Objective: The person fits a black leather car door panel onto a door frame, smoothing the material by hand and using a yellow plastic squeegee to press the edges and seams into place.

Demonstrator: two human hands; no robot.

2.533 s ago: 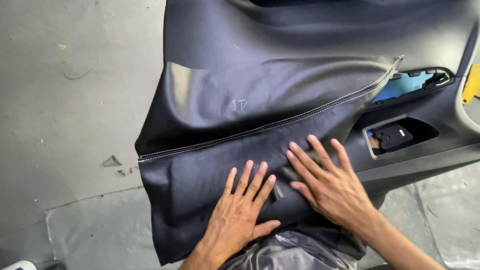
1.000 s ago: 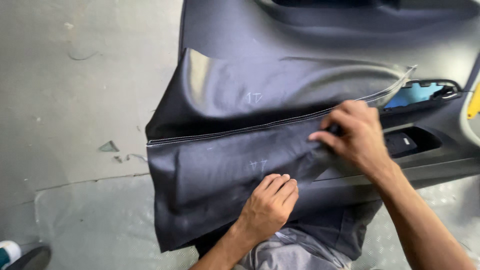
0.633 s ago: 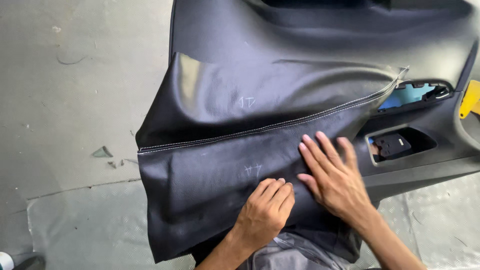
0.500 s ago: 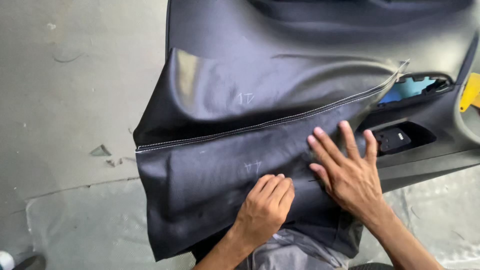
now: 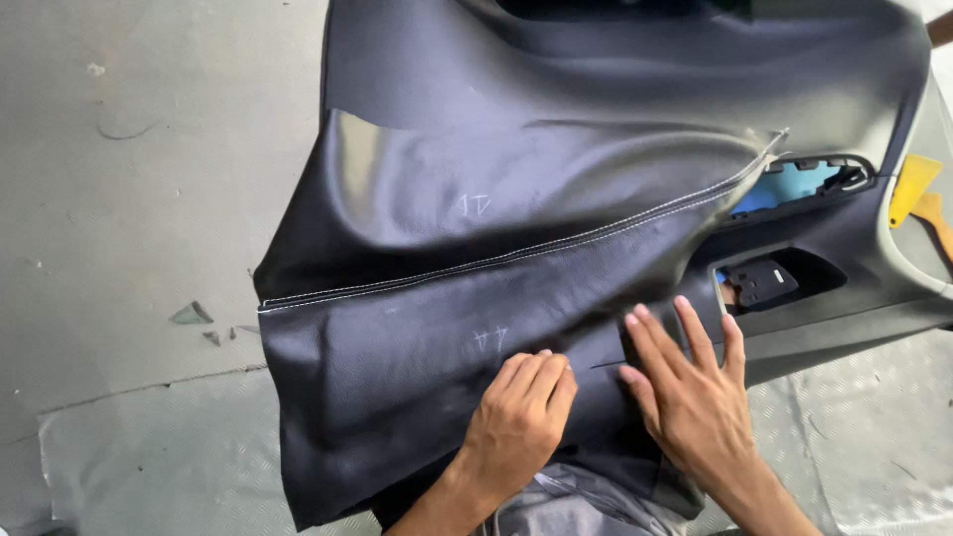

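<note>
On the lower half of the black leather cover [image 5: 417, 357], near its bottom edge, the left hand [image 5: 516, 427] rests with fingers curled together, knuckles pressing the material, holding nothing. Just beside it, the right hand [image 5: 695, 397] lies flat with fingers spread wide. The cover drapes over a dark door panel [image 5: 615, 69], a white stitched seam [image 5: 496, 260] crossing it slantwise. Past the right hand sits the panel's switch recess [image 5: 769, 283]; a yellow plastic tool [image 5: 913, 189] shows at the right edge. Grey floor [image 5: 129, 179] lies beneath.
</note>
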